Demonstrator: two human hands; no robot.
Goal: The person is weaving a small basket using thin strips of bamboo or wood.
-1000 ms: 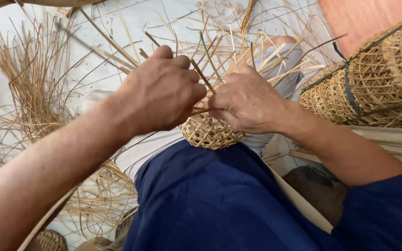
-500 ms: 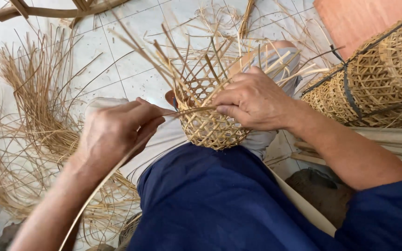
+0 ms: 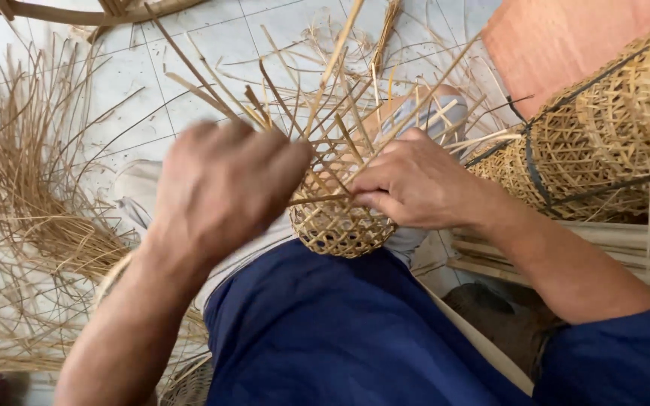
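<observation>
A small half-woven bamboo basket (image 3: 336, 222) rests on my lap, its loose strips fanning upward. My right hand (image 3: 415, 184) grips its right side, fingers pinching a horizontal strip at the rim. My left hand (image 3: 223, 188) is blurred with motion just left of the basket, fingers curled toward the upright strips; whether it holds a strip I cannot tell. My knee in blue cloth (image 3: 325, 331) lies under the basket.
Loose bamboo strips (image 3: 31, 218) are heaped on the tiled floor at left. A stack of finished woven baskets (image 3: 611, 135) lies at right, with flat slats (image 3: 641, 256) beneath. An orange surface (image 3: 558, 37) is at top right.
My left hand pulled back to the left away from the basket, then swung back up toward it. The right hand kept its grip on the basket.
</observation>
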